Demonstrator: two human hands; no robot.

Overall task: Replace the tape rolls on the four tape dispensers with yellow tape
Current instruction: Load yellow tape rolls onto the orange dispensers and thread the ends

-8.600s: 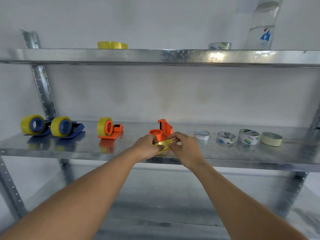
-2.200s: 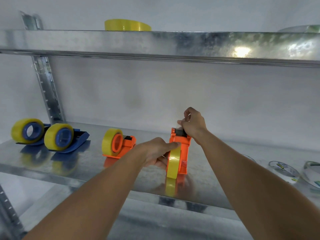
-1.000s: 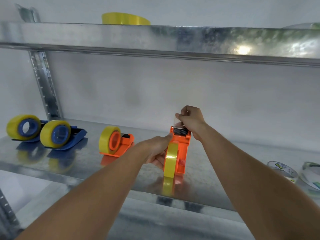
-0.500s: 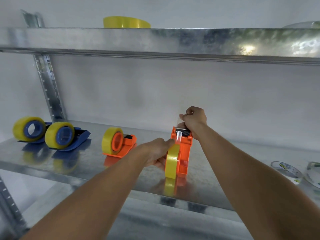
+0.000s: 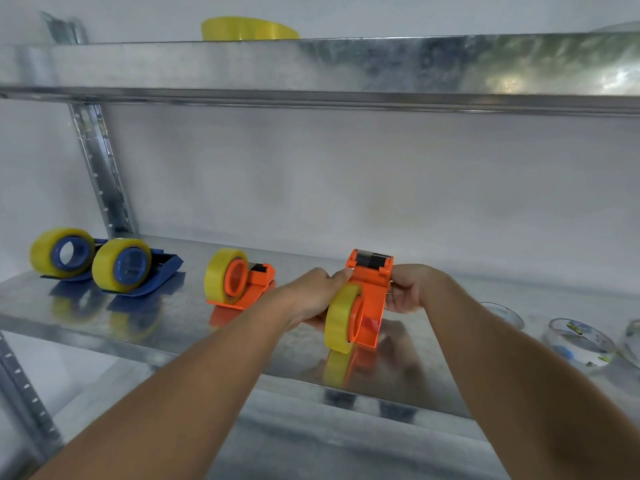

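An orange tape dispenser (image 5: 372, 289) stands on the middle shelf (image 5: 173, 327), with a yellow tape roll (image 5: 341, 318) on its hub. My left hand (image 5: 317, 297) grips its left side by the roll. My right hand (image 5: 410, 291) grips its right side. Further left is a second orange dispenser (image 5: 258, 284) carrying a yellow roll (image 5: 221, 277). Two blue dispensers (image 5: 162, 268) at the far left each carry a yellow roll, one (image 5: 119, 265) beside the other (image 5: 57, 251).
A spare yellow roll (image 5: 247, 28) lies on the top shelf (image 5: 346, 67). Clear and printed tape rolls (image 5: 578, 342) lie on the middle shelf at the right. A perforated metal upright (image 5: 100, 168) rises at the back left. A lower shelf shows below.
My right hand has dropped from the cutter at the dispenser's top to its right side. My left hand still holds the left side by the roll.
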